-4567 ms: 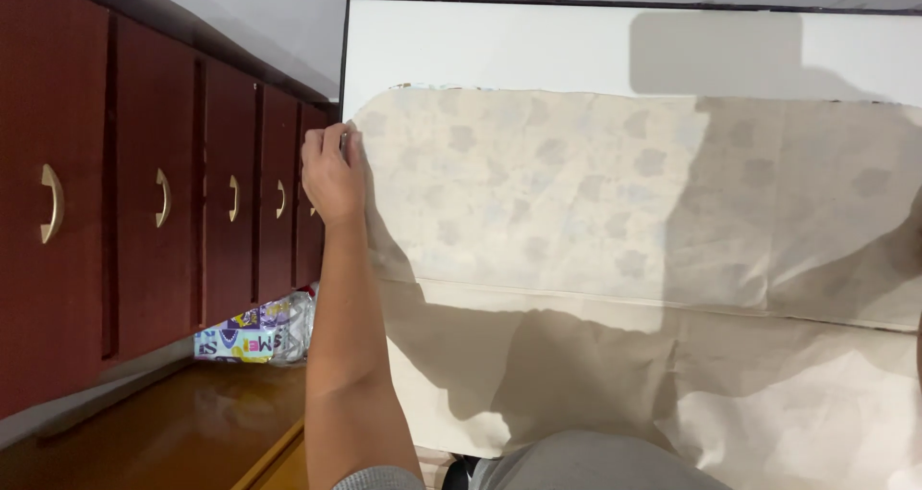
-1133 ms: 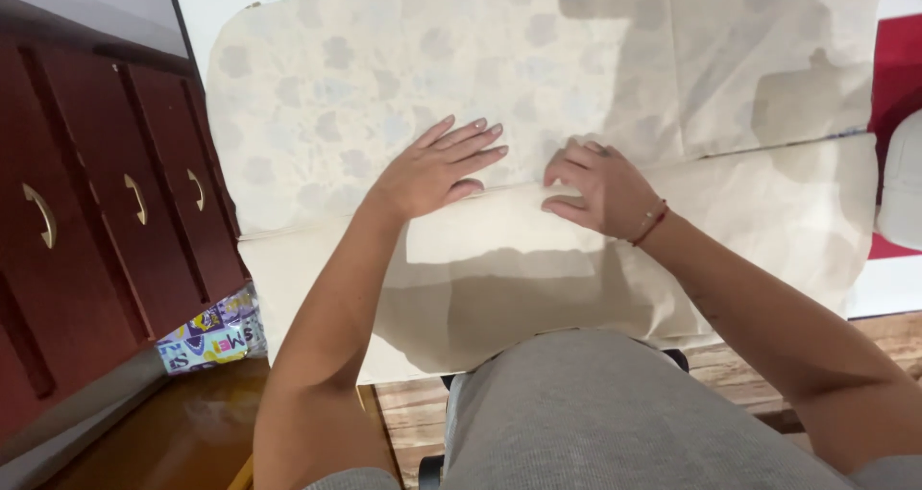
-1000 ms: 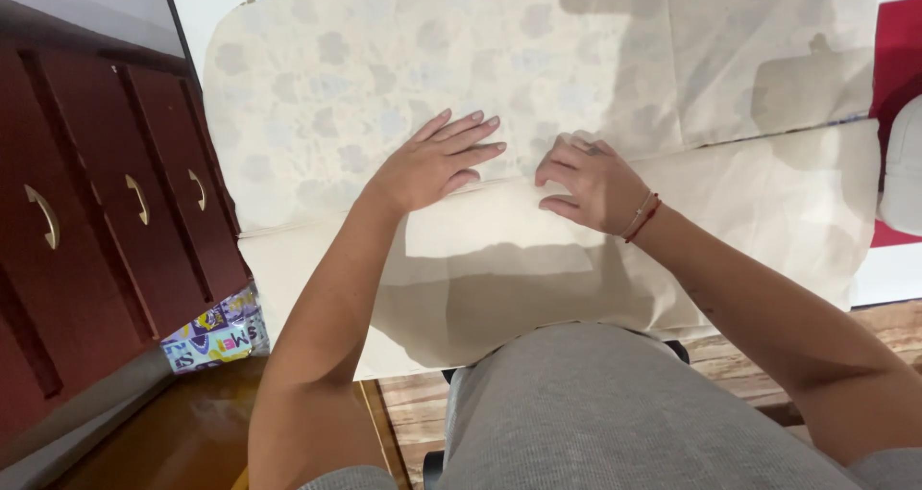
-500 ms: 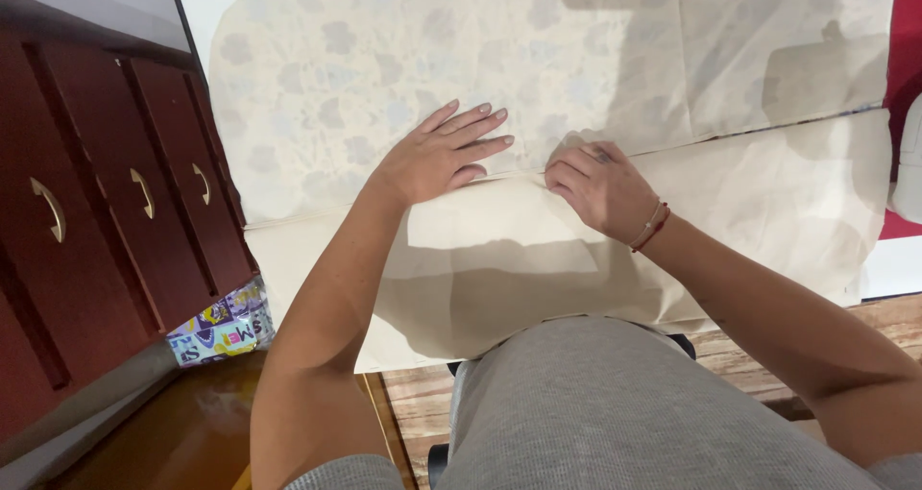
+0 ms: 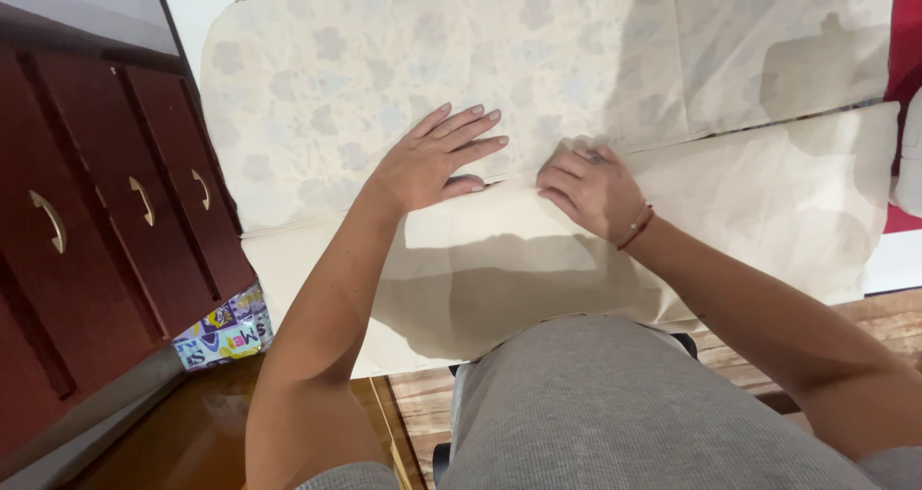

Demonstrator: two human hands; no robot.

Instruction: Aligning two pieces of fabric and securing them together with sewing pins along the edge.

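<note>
The left hand [image 5: 427, 163] lay flat with fingers spread on the cream patterned cloth [image 5: 538, 77], almost as half a second before. The right hand [image 5: 591, 190] had curled fingers pressing the fold beside it, slightly lower now. The cloth covered the white table [image 5: 187, 0].
</note>
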